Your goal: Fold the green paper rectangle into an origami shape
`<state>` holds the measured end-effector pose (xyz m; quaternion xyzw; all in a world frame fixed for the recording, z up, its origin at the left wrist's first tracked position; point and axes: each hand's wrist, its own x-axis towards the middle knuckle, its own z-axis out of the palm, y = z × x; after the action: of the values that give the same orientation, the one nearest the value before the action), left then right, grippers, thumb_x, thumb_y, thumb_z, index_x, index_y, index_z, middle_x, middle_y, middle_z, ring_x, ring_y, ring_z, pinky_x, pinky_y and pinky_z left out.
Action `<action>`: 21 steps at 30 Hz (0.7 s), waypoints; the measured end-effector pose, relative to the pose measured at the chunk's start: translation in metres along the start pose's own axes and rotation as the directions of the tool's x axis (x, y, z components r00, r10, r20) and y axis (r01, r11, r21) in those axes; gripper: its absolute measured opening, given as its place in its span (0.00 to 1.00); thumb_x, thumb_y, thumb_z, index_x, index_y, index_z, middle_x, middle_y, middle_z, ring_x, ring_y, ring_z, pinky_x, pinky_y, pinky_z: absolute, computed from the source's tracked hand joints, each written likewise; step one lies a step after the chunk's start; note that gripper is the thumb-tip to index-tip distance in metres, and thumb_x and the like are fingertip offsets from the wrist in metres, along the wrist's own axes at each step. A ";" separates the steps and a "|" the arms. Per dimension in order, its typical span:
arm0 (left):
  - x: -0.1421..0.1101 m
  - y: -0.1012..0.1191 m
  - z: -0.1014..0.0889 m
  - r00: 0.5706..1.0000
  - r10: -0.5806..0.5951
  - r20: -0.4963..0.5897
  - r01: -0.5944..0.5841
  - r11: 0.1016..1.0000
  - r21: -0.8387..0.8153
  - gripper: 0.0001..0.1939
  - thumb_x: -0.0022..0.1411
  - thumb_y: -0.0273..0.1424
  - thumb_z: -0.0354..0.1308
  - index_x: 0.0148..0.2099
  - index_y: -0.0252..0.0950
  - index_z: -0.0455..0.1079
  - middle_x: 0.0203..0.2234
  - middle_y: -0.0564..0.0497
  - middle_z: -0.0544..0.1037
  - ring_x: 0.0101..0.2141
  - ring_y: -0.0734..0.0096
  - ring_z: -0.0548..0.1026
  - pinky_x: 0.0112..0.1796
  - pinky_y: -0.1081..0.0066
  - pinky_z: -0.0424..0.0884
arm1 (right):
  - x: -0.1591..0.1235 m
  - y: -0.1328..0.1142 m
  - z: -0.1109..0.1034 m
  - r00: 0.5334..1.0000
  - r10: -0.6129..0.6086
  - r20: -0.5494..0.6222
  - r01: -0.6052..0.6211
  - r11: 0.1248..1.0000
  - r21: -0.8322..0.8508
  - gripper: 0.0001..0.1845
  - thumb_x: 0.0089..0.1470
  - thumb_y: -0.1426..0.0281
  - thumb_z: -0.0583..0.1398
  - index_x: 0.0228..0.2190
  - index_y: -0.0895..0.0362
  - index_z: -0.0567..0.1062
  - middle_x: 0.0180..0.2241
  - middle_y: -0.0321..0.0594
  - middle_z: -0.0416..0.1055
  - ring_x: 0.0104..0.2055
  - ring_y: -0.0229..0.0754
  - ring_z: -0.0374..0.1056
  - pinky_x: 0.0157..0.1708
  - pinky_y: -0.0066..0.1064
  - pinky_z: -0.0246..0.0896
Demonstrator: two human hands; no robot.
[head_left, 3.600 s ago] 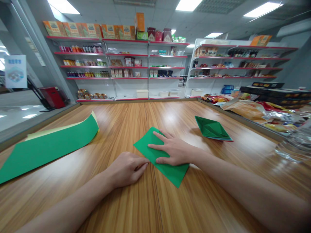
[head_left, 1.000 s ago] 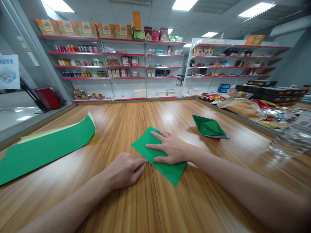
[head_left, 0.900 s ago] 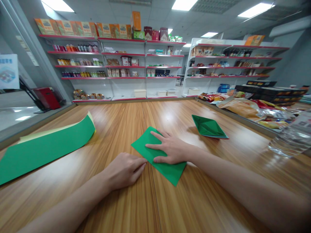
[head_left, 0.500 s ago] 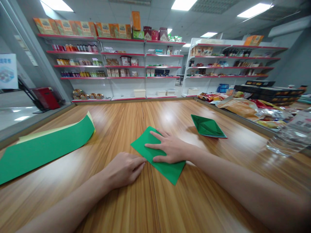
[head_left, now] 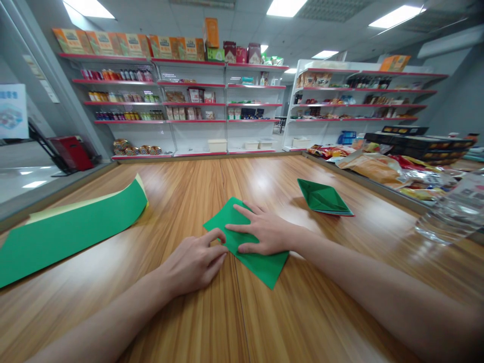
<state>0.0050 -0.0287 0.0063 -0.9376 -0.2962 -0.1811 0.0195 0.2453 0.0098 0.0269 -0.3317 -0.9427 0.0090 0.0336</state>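
Head camera: Two bare hands on green paper at a shopfront table

Red-edged shelving (head_left: pixel 196 133) stocked with bottles, boxes and packets spans the background beyond a broad wood-grain table (head_left: pixel 181 186). Packaged snacks (head_left: pixel 374 166) crowd the right-hand side, past the table's raised rim. At left on the tabletop lies a long stack of colored paper (head_left: pixel 75 234), green over yellow, its far end curling upward. Near the table's center, set at an angle across the seam, lies a green paper sheet (head_left: pixel 264 267). The right hand (head_left: pixel 264 229) rests palm down on it, fingers spread wide, grasping nothing. At the sheet's near-left edge is the left hand (head_left: pixel 196 262), loosely curled, its index finger raised and bent; whether its fingertips pinch the edge cannot be told. Beyond the right hand sits a folded green paper form (head_left: pixel 325 196), pointed at both ends.
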 end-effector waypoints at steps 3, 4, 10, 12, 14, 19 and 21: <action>0.001 -0.001 0.000 1.000 0.004 0.016 -0.003 0.999 -0.032 0.14 0.66 0.29 0.46 0.42 0.38 0.73 0.42 0.49 0.74 0.35 0.68 0.76 0.34 0.68 0.71 | -0.001 0.001 0.000 1.000 0.003 -0.002 -0.003 1.000 0.008 0.35 0.55 0.44 0.49 0.60 0.44 0.58 0.67 0.44 0.36 0.66 0.65 0.30 0.59 0.58 0.35; 0.002 -0.001 0.000 1.000 -0.002 0.024 0.003 0.999 -0.043 0.13 0.66 0.29 0.45 0.42 0.38 0.73 0.42 0.49 0.74 0.36 0.67 0.76 0.35 0.68 0.71 | -0.001 0.001 0.000 1.000 0.004 -0.004 -0.004 1.000 0.011 0.35 0.55 0.44 0.49 0.60 0.44 0.58 0.67 0.44 0.36 0.66 0.65 0.30 0.59 0.58 0.35; 0.004 0.002 -0.003 0.996 -0.036 0.081 0.040 0.998 -0.049 0.13 0.67 0.29 0.45 0.42 0.38 0.72 0.40 0.49 0.75 0.38 0.66 0.75 0.38 0.68 0.71 | 0.000 0.001 0.001 1.000 0.007 -0.006 -0.007 1.000 0.027 0.36 0.54 0.44 0.50 0.60 0.44 0.58 0.67 0.42 0.36 0.67 0.63 0.31 0.60 0.57 0.34; 0.005 0.004 -0.006 0.993 -0.052 0.104 0.057 0.997 -0.045 0.13 0.67 0.29 0.44 0.42 0.38 0.71 0.38 0.49 0.75 0.37 0.65 0.75 0.37 0.67 0.71 | 0.000 0.002 0.001 1.000 0.008 -0.004 -0.008 0.999 0.032 0.35 0.54 0.44 0.50 0.60 0.43 0.58 0.67 0.41 0.36 0.67 0.62 0.30 0.60 0.57 0.34; 0.005 0.005 -0.008 0.990 -0.068 0.122 0.074 0.996 -0.043 0.14 0.67 0.29 0.44 0.42 0.38 0.71 0.34 0.49 0.74 0.36 0.65 0.75 0.35 0.67 0.70 | 0.000 0.003 0.001 1.000 0.009 -0.005 -0.009 0.999 0.038 0.36 0.54 0.43 0.50 0.60 0.43 0.58 0.67 0.40 0.35 0.67 0.62 0.30 0.60 0.57 0.34; 0.005 0.007 -0.010 0.988 -0.059 0.146 0.060 0.998 -0.002 0.16 0.68 0.30 0.42 0.49 0.41 0.69 0.35 0.49 0.73 0.34 0.64 0.74 0.32 0.66 0.70 | 0.000 0.004 0.002 1.000 0.002 -0.001 -0.002 0.999 0.049 0.36 0.54 0.43 0.49 0.60 0.44 0.58 0.67 0.44 0.35 0.67 0.63 0.28 0.60 0.57 0.33; 0.006 0.009 -0.010 0.987 -0.052 0.149 0.048 0.998 0.031 0.16 0.68 0.31 0.42 0.49 0.42 0.70 0.35 0.49 0.72 0.33 0.63 0.73 0.32 0.65 0.70 | 0.000 0.003 0.002 1.000 0.003 0.002 -0.003 0.999 0.052 0.36 0.54 0.43 0.49 0.60 0.44 0.58 0.67 0.44 0.35 0.67 0.63 0.29 0.60 0.57 0.33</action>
<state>0.0109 -0.0345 0.0187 -0.9404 -0.3228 -0.1066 0.0056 0.2472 0.0125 0.0247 -0.3322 -0.9417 0.0340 0.0412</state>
